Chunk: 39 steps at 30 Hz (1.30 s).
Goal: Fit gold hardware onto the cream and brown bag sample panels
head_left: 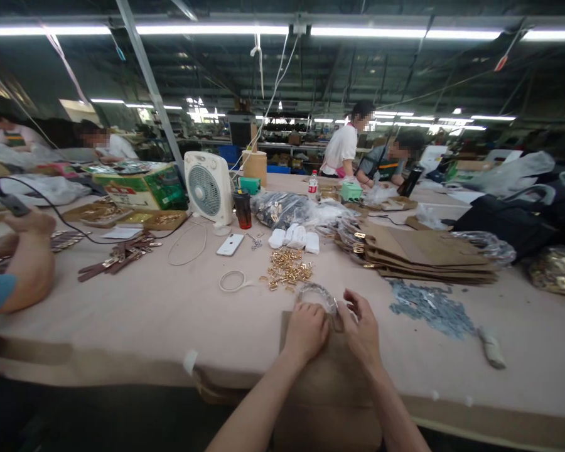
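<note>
A flat brown panel (pixel 341 367) lies at the table's front edge and hangs over it. My left hand (pixel 307 329) is closed over its far edge, fingers curled down onto it. Beside it, my right hand (pixel 361 329) has its thumb near a small brown tab (pixel 338 324) on that edge; the other fingers are bent and held apart from the thumb, with nothing visible between them. Just beyond my hands sits a clear ring-shaped roll or dish (pixel 317 290), partly hidden by them. Past it is a scattered pile of small gold metal fittings (pixel 287 269).
Stacked brown pieces with gold buckles (pixel 419 251) lie right, near grey-blue scraps (pixel 430 307). Left are a white cable tie loop (pixel 232 281), a phone (pixel 230 245), a fan (pixel 208 187) and a dark cup (pixel 243 210). A co-worker's arm (pixel 31 257) reaches in from the left.
</note>
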Each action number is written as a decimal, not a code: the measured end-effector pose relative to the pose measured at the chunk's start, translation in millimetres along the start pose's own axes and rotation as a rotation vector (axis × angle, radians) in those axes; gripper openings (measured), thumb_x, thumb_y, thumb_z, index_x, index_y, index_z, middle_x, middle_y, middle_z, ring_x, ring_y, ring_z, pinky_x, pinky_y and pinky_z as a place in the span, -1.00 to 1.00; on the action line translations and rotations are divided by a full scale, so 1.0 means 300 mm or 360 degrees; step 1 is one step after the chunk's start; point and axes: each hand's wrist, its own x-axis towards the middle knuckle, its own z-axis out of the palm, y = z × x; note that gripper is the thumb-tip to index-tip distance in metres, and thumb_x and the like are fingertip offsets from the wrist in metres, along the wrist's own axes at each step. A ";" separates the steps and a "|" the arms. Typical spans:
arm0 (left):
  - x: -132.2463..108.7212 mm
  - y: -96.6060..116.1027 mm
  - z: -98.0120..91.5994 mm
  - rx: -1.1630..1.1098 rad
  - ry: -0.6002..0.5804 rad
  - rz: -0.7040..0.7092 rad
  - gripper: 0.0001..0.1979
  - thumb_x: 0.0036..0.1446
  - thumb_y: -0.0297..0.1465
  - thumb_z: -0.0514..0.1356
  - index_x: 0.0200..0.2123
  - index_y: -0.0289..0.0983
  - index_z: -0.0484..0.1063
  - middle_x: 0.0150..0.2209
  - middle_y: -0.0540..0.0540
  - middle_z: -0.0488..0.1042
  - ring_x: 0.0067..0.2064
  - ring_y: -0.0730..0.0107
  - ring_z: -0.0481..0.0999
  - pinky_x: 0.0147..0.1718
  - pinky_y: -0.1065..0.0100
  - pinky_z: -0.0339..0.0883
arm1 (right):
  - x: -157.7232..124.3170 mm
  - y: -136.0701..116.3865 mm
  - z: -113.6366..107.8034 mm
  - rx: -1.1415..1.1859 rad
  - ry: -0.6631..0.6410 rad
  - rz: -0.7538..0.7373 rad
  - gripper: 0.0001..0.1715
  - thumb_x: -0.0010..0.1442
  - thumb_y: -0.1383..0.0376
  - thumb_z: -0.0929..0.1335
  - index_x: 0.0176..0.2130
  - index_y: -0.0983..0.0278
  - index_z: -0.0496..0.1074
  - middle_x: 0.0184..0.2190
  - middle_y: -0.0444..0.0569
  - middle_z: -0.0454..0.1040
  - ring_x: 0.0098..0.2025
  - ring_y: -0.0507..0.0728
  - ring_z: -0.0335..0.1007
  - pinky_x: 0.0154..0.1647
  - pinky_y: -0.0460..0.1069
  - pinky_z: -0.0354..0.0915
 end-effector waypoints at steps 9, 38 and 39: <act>-0.002 -0.053 0.009 -0.0477 0.0161 -0.0150 -0.73 0.28 -0.52 0.05 -0.05 -0.25 0.47 -0.05 -0.25 0.55 0.05 0.08 0.49 0.11 0.02 0.40 | 0.025 -0.002 0.167 0.0222 -0.0348 0.0127 -0.35 0.25 -0.05 0.41 0.18 0.25 0.42 0.00 0.14 0.57 -0.03 0.27 0.54 0.13 0.24 0.42; -0.175 -0.149 -0.153 -0.0658 0.0465 -0.0180 -0.68 0.37 -0.30 0.15 0.15 -0.06 0.48 -0.01 -0.17 0.56 0.05 0.08 0.53 0.12 0.08 0.38 | -0.068 0.076 0.059 -0.0497 -0.0347 -0.0212 -0.68 0.31 0.30 0.30 0.02 0.20 0.52 -0.04 0.08 0.55 0.02 0.26 0.47 0.15 0.16 0.36; -0.161 -0.100 -0.129 -0.0673 0.0402 -0.0117 -0.67 0.38 -0.31 0.14 0.16 -0.04 0.47 0.00 -0.16 0.56 0.05 0.09 0.53 0.12 0.09 0.38 | -0.067 0.080 0.039 -0.0377 -0.0309 -0.0156 -0.68 0.31 0.27 0.31 0.02 0.21 0.52 -0.03 0.07 0.56 0.01 0.25 0.48 0.14 0.16 0.38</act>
